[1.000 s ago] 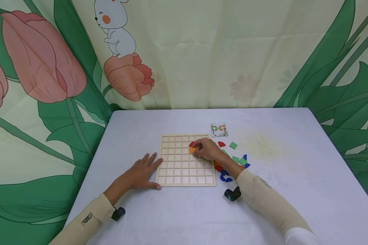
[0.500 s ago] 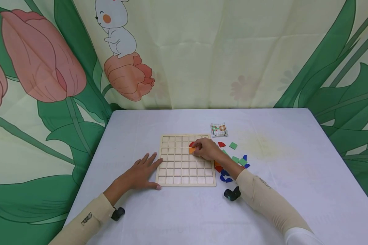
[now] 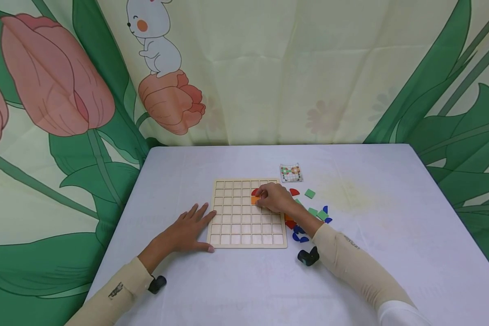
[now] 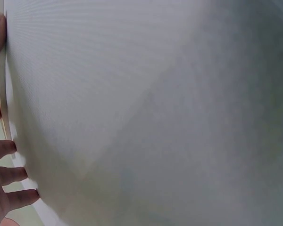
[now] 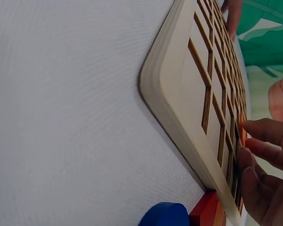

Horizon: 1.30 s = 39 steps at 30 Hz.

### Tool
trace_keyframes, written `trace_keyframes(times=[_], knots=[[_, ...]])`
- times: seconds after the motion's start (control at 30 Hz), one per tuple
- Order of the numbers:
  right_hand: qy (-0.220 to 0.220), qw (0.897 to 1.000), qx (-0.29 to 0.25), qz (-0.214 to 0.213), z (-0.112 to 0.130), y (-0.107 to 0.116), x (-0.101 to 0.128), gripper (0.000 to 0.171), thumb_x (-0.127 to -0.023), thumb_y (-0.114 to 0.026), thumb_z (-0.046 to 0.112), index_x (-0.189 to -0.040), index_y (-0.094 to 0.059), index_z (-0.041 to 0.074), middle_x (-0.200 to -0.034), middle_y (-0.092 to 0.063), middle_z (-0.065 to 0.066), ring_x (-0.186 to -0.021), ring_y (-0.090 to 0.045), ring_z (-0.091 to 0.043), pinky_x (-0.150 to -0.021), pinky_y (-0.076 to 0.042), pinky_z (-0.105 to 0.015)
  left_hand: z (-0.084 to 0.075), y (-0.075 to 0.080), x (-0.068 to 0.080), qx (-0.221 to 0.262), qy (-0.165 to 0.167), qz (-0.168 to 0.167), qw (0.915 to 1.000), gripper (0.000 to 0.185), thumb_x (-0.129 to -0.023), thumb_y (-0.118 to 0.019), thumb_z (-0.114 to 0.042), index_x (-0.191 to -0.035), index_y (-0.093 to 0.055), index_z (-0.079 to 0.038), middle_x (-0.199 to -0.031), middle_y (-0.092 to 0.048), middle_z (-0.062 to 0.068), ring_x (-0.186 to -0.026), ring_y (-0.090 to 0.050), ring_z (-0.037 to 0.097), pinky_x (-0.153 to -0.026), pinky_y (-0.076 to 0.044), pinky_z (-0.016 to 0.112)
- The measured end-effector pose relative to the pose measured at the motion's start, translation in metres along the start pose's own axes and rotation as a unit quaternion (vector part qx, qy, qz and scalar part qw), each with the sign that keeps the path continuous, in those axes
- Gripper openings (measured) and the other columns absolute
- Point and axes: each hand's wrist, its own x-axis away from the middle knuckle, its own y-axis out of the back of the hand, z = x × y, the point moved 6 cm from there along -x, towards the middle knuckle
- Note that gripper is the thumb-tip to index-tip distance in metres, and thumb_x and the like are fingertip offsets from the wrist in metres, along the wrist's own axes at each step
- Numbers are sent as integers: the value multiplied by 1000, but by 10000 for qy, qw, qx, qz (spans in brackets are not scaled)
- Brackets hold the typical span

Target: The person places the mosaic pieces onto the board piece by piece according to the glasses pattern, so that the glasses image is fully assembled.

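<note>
Fitting the orange square tile (image 3: 254, 199) into its cell appears to be the step in hand. It lies on the wooden grid board (image 3: 236, 228), in the same column as a red quarter-circle tile (image 3: 255, 192) and directly on the near side of it. The right hand (image 3: 275, 198) holds the orange tile: thumb and fingertips are drawn narrow around its edge, with the other fingers bent in. Whether the tile is fully down between the ridges is hidden by those fingers, even in the right wrist view.

The left hand (image 3: 191, 230) is spread wide and holds no tile; its fingertips touch the board's left edge and its thumb rests at the near left corner, which probably serves to steady the board.

What this calls for, by my judgement, is a small squaring-up of the tile with the cell walls, a light press, then a clean release that leaves the red neighbour undisturbed. A following piece would come from the loose supply just off the board's right side, where a second red quarter-circle (image 3: 294, 192), a green square tile (image 3: 310, 194) and blue curved tiles (image 3: 304, 239) lie. The printed pattern card (image 3: 291, 173), near the far right corner, looks like the guide for colour and position.
</note>
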Motion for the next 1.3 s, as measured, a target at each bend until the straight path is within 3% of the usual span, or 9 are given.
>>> trace_keyframes(times=[0.37,0.6,0.67,0.87,1.1,1.3], knots=[[76,9999,73,42,2,1,3,25,-87,-79,25,-110,-74,14,-83,-65,1,-74,-57,-17,-63,-44,-27,0,-1,-1,-50,30,-11,10000,109,-76,-67,-77,-160,-27,-21,-168,-17,16,-153,-15,46,-114,-28,66],[601,9971,-430,206,-5,10,10,24,-94,-70,21,-116,-73,11,-101,-72,-1,-91,-64,-17,-81,-55,-33,3,-2,-2,-47,49,-10,10000,110,-75,-66,-78,-160,-26,-21,-168,-17,15,-153,-15,45,-114,-27,66],[580,9957,-662,281,-11,13,12,25,-96,-68,23,-118,-71,12,-106,-72,-2,-89,-67,-18,-83,-56,-34,3,-3,-2,-43,37,-13,10000,110,-75,-66,-78,-160,-26,-21,-168,-16,15,-153,-14,45,-114,-27,66],[564,9928,-1019,266,-31,26,24,28,-99,-64,23,-123,-69,9,-108,-69,-8,-68,-65,-19,-68,-56,-28,4,-3,-2,-41,14,6,10000,111,-75,-65,-80,-160,-26,-22,-168,-16,15,-153,-14,45,-115,-27,66],[384,9939,-1017,-154,-53,49,40,30,-99,-64,25,-124,-69,9,-114,-70,-11,-81,-65,-22,-70,-57,-29,2,-1,-1,77,34,43,10000,110,-75,-66,-78,-160,-27,-20,-168,-17,16,-153,-14,46,-115,-26,67],[118,9933,-1126,-212,-73,58,49,32,-100,-64,25,-126,-67,7,-119,-68,-15,-77,-63,-24,-70,-57,-31,2,-1,-1,64,12,42,10000,110,-76,-66,-78,-160,-26,-20,-168,-16,16,-153,-14,46,-114,-27,67]])
